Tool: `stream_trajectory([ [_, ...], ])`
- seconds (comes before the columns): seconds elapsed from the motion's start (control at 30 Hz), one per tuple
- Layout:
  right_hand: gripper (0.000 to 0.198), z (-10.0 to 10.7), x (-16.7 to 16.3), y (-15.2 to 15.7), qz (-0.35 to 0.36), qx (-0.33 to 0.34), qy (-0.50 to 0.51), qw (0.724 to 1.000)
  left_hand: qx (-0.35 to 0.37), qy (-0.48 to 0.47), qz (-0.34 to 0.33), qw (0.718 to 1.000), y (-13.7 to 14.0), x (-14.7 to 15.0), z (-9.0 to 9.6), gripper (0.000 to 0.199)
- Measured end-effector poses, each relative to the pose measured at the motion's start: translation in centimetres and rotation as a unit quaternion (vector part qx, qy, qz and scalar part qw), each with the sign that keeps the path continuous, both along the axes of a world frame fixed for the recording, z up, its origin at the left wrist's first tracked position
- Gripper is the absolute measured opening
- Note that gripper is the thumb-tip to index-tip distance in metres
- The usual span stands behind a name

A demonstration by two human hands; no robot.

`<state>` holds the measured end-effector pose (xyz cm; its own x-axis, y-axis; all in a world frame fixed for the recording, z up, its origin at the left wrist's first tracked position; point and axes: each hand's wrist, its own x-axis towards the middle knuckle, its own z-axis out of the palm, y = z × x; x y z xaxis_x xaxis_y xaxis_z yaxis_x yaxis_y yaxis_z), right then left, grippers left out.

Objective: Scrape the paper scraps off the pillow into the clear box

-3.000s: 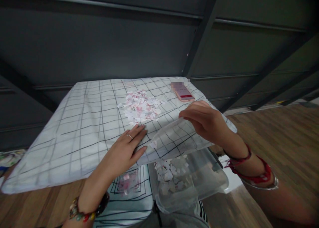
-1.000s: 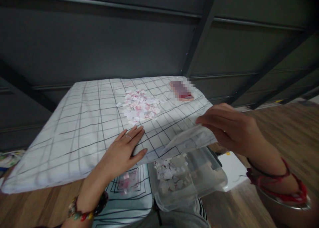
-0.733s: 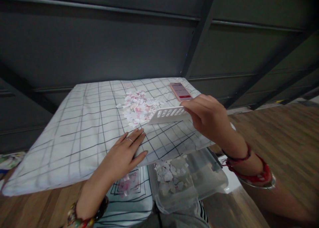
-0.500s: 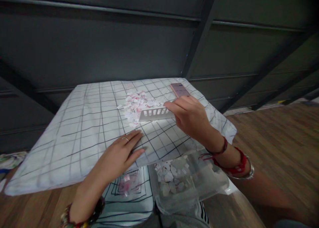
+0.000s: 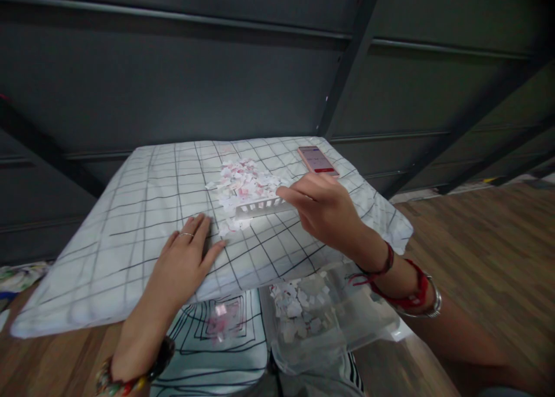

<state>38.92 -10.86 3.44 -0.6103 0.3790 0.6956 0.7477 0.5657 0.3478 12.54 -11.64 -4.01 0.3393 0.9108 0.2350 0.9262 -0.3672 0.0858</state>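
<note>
My right hand (image 5: pixel 323 203) grips the right end of a white slotted plastic basket (image 5: pixel 264 206), its fingers closed over the rim. Behind and against the basket lies a heap of small white and pinkish paper scraps (image 5: pixel 247 180). Some scraps (image 5: pixel 229 226) lie at the basket's left front corner. My left hand (image 5: pixel 184 258) rests flat on the checked white cloth (image 5: pixel 143 212), fingers stretched, left of the basket and apart from it. How far the scraps reach into the basket I cannot tell.
A phone (image 5: pixel 318 160) with a lit screen lies at the back right of the cloth. Below the table's front edge are a clear plastic container (image 5: pixel 303 351) with paper pieces and a small clear packet (image 5: pixel 224 322) with pink bits. A dark panelled wall (image 5: pixel 195 85) stands behind.
My right hand has drawn the basket slightly left and toward me, showing more of the phone. My left hand has slid left, away from the basket.
</note>
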Motion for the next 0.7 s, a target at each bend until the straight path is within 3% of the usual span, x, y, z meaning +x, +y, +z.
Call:
stream_trajectory([
  [0.3,0.031,0.5,0.6,-0.2,-0.007,-0.026,-0.006,1.000,-0.023,0.018,0.034,0.999,-0.3,0.0,0.1,0.069],
  [0.47,0.031,0.6,1.1,-0.3,-0.048,-0.052,-0.003,0.998,-0.023,0.020,0.036,0.999,-0.4,0.1,0.0,0.067],
  [0.7,0.028,0.8,1.9,-0.6,-0.043,-0.083,-0.022,0.995,-0.026,0.019,0.039,0.999,-0.5,0.2,0.1,0.067],
])
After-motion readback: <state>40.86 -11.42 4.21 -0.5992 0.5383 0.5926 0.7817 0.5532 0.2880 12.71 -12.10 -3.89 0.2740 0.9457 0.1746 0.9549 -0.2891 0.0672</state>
